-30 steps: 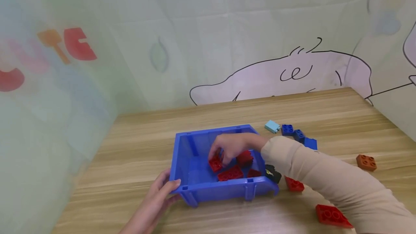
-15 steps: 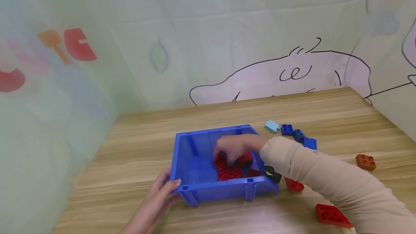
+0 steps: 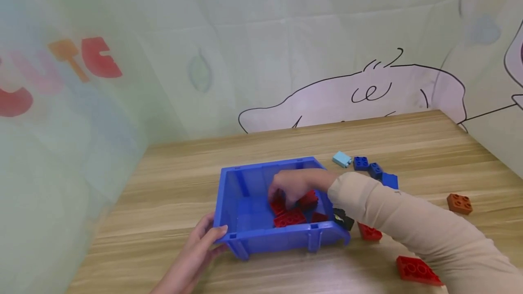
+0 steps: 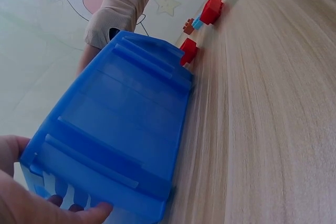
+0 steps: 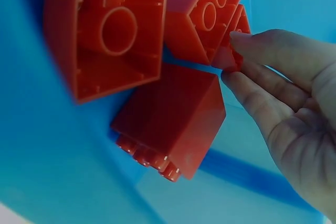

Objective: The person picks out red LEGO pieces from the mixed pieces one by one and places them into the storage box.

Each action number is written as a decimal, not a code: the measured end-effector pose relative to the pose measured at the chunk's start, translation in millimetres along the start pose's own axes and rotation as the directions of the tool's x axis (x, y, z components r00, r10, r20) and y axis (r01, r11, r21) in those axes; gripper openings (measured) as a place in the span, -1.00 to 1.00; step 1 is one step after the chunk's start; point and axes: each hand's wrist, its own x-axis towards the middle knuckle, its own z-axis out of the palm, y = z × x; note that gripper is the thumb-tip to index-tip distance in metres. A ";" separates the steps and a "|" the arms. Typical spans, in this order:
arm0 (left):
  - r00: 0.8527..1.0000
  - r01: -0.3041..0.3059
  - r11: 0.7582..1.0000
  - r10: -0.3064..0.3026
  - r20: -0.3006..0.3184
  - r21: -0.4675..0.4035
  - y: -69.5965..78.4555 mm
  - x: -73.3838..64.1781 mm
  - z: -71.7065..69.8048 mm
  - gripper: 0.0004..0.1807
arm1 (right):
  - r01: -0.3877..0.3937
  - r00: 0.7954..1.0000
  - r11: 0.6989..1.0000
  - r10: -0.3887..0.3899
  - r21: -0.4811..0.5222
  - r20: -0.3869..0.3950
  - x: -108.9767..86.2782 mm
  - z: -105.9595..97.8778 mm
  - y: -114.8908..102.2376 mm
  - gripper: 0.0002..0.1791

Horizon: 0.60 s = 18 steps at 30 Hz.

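Note:
My left hand point(image 3: 202, 242) grips the near-left corner of a blue plastic bin point(image 3: 273, 242), its thumb over the rim. In the left wrist view, the fingers curl against the ribbed end of the bin. Inside the bin, my right hand point(image 3: 291, 187) pinches a small red toy brick point(image 5: 231, 51) between thumb and fingers, low over the bin floor. That brick sits right against a longer red brick point(image 5: 210, 17) lying with its hollow underside showing. Two more red bricks lie there: one studded block point(image 5: 170, 119) and one hollow side up point(image 5: 113, 40).
Outside the bin's right end are a black piece point(image 3: 344, 219) and a red brick point(image 3: 370, 232), with another red brick point(image 3: 417, 270) nearer. An orange-brown brick point(image 3: 460, 204) lies farther right. Behind the right sleeve are a light-blue brick point(image 3: 342, 159) and several dark-blue bricks point(image 3: 361, 163).
My right hand has lowered the red brick and shifted it slightly right, beside the long red brick on the bin floor. My left hand has kept its hold on the bin.

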 end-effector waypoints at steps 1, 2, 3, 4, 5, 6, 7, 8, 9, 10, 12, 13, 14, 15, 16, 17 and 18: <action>1.000 0.000 1.000 0.000 0.000 0.000 0.0 0.0 0.0 -0.37 | 0.000 1.000 1.000 0.000 0.005 0.000 -0.2 -0.4 0.0 -0.55; 1.000 0.000 1.000 0.000 0.001 0.001 0.0 0.0 0.0 -0.37 | 0.000 1.000 1.000 0.000 0.009 0.000 -0.4 -0.6 -0.2 -0.55; 1.000 0.000 1.000 0.000 0.002 0.002 0.0 0.0 -0.1 -0.37 | -0.002 1.000 1.000 0.002 0.012 0.002 -0.5 -0.7 -0.1 -0.55; 1.000 0.000 1.000 0.000 0.003 0.002 -0.1 0.0 -0.1 -0.37 | -0.004 1.000 1.000 0.004 0.013 0.004 -0.8 -1.0 -0.3 -0.55; 1.000 0.000 1.000 0.000 0.005 0.000 -0.2 0.0 -0.2 -0.37 | -0.006 1.000 1.000 0.006 0.014 0.006 -1.2 -1.2 -0.5 -0.54; 1.000 0.000 1.000 0.000 0.007 -0.001 -0.3 0.1 -0.4 -0.37 | -0.010 1.000 1.000 0.010 0.014 0.008 -1.6 -1.2 -0.6 -0.54; 1.000 0.000 1.000 0.000 0.008 -0.001 -0.4 0.1 -0.5 -0.36 | -0.015 1.000 1.000 0.014 0.014 0.009 -2.1 -1.3 -0.7 -0.53; 1.000 0.001 1.000 0.000 0.010 -0.001 -0.6 0.1 -0.6 -0.36 | -0.012 1.000 1.000 0.012 0.009 0.010 -2.7 -1.3 -1.0 -0.53; 1.000 0.001 1.000 -0.001 0.012 -0.004 -0.7 0.2 -0.8 -0.36 | -0.012 1.000 1.000 0.012 0.008 0.011 -3.4 -1.4 -1.0 -0.52; 1.000 0.001 1.000 -0.001 0.014 -0.005 -0.7 0.4 -0.9 -0.36 | -0.009 1.000 1.000 0.009 0.008 0.010 -4.2 -1.7 -1.3 -0.52; 1.000 0.002 1.000 -0.002 0.015 -0.007 -0.9 0.6 -1.1 -0.36 | -0.001 1.000 1.000 0.001 0.012 0.008 -6.1 -2.1 -1.0 -0.52; 1.000 0.004 1.000 -0.004 0.014 -0.006 -1.0 0.6 -1.2 -0.36 | 0.002 1.000 1.000 -0.002 0.017 0.005 -7.4 -2.5 -1.0 -0.52; 1.000 0.006 1.000 -0.006 0.015 -0.005 -1.0 0.7 -1.3 -0.36 | 0.005 1.000 1.000 -0.005 0.025 0.003 -9.0 -3.0 -1.0 -0.52; 1.000 0.007 1.000 -0.007 0.014 -0.005 -1.0 0.7 -1.3 -0.36 | 0.008 1.000 0.999 -0.008 0.033 -0.001 -10.7 -3.3 -0.8 -0.52; 1.000 0.008 1.000 -0.008 0.012 -0.004 -1.1 0.7 -1.4 -0.36 | 0.015 1.000 0.999 -0.015 0.037 -0.006 -12.4 -3.9 -0.8 -0.52; 1.000 0.010 1.000 -0.010 0.012 -0.002 -1.0 0.6 -1.5 -0.36 | 0.018 1.000 0.999 -0.017 0.040 -0.011 -14.3 -4.6 -0.9 -0.52; 1.000 0.010 1.000 -0.010 0.012 0.000 -0.8 0.5 -1.5 -0.36 | 0.019 1.000 0.999 -0.018 0.046 -0.018 -16.3 -5.4 -1.2 -0.52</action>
